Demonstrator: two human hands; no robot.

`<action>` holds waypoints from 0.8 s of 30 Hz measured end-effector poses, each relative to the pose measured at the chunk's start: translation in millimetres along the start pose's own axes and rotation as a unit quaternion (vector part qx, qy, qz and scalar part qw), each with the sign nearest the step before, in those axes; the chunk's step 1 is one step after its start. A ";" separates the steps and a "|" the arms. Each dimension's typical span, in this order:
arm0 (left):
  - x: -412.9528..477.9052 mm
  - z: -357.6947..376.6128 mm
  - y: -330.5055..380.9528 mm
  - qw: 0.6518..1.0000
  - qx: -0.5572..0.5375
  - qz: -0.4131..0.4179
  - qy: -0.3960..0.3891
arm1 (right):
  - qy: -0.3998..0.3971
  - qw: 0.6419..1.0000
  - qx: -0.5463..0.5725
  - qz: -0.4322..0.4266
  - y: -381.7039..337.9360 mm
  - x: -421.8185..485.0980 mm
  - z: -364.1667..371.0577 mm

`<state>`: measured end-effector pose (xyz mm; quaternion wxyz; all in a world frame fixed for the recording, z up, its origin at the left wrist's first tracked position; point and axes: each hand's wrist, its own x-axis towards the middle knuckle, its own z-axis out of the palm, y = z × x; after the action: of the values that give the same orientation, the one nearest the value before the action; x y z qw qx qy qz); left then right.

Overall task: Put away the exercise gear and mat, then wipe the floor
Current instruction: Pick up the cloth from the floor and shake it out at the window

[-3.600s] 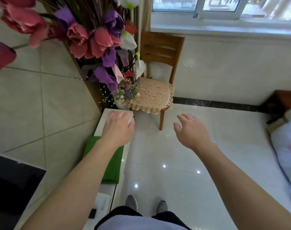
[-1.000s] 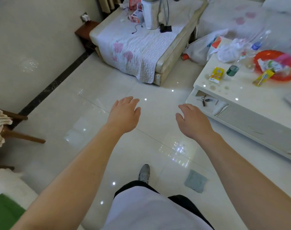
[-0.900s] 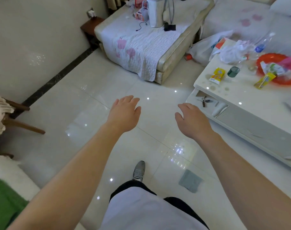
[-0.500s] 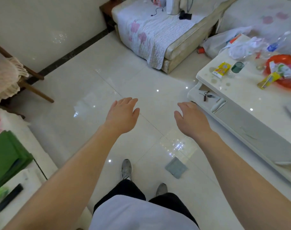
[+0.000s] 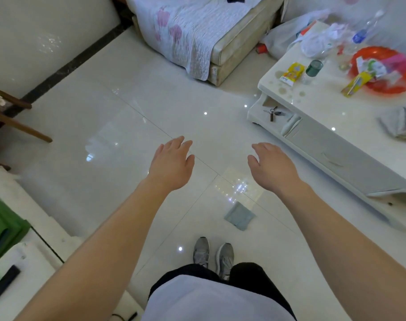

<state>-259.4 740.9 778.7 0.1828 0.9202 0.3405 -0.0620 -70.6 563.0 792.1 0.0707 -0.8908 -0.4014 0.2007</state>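
Both hands hang in the air ahead of the body, palms down, fingers loosely spread, and neither holds anything: the left hand point(image 5: 172, 164) and the right hand point(image 5: 272, 169) are well apart from each other.

The thing that matters for wiping, as I judge it, is the small grey-blue cloth point(image 5: 239, 216). It lies flat on the glossy floor point(image 5: 104, 140), just ahead of the shoes point(image 5: 225, 257) and slightly to their right, not touching them. It is close to square and set cornerwise to the shoes, so it has no clear long axis and can be pinched from any edge.

Of the 2 hands, the right is on the cloth's side, while the left is further off to the other side. The cloth sits far below both, so the coming move calls for a bend or squat and a reach down with the right hand, ahead of the right shoe.

To the left of the shoes, a folded green mat point(image 5: 2, 228) rests on a white unit, so the putting away looks done. Ahead and to the right of the shoes stands a low white table point(image 5: 336, 107).
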 end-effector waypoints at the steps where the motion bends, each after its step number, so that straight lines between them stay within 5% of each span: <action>1: -0.2 1.6 0.4 1.000 0.001 -0.001 -0.001 | 0.002 1.000 -0.003 0.001 2.0 -1.3 1.5; 24: -17.1 95.8 194.5 0.993 -0.027 -0.118 0.004 | -0.065 0.990 -0.060 -0.110 209.2 -3.9 -24.7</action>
<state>-145.2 557.9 751.4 0.1977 0.8683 0.4493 -0.0705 81.0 421.3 755.7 0.0124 -0.8289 -0.5123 0.2244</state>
